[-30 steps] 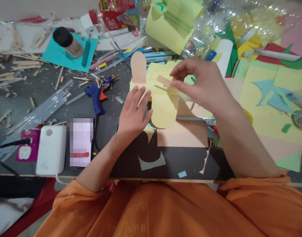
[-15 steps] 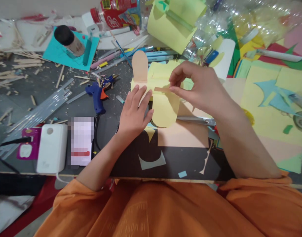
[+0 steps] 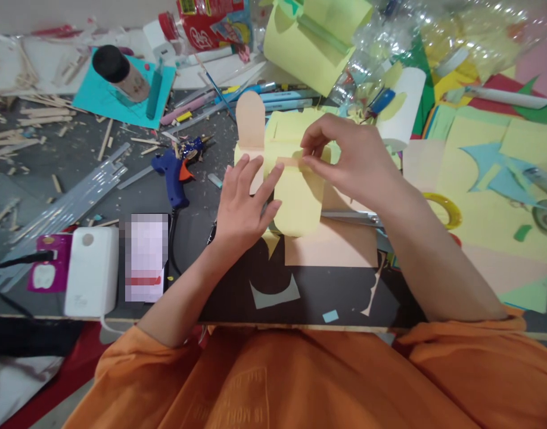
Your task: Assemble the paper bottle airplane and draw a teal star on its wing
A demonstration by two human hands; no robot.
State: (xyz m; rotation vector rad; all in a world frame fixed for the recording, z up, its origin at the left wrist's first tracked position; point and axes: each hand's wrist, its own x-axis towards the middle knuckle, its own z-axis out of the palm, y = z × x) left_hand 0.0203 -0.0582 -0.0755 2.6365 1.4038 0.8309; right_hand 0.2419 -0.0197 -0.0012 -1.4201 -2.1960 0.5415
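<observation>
Yellow cut paper with a rounded lower end [image 3: 299,205] lies in front of me, joined to or resting on more yellow paper behind it. Across it runs a narrow peach paper strip [image 3: 288,161], and my right hand [image 3: 340,149] pinches the strip's right end between thumb and fingers. My left hand [image 3: 246,199] lies with spread fingers on the left side of the paper, its index fingertip at the strip's left end. From above those fingers a peach paper piece with a rounded top [image 3: 250,119] sticks up. What the left palm covers is hidden.
A blue glue gun [image 3: 170,176], a phone [image 3: 146,256] and a white power bank [image 3: 92,271] are to the left. Scissors [image 3: 351,218] lie partly under my right arm, beside a yellow tape roll [image 3: 447,208]. Pens, a bottle [image 3: 211,27] and paper scraps fill the back.
The strip has come down flatter against the yellow paper. My left index finger has shifted right onto the strip's left end, and more of the tape roll shows.
</observation>
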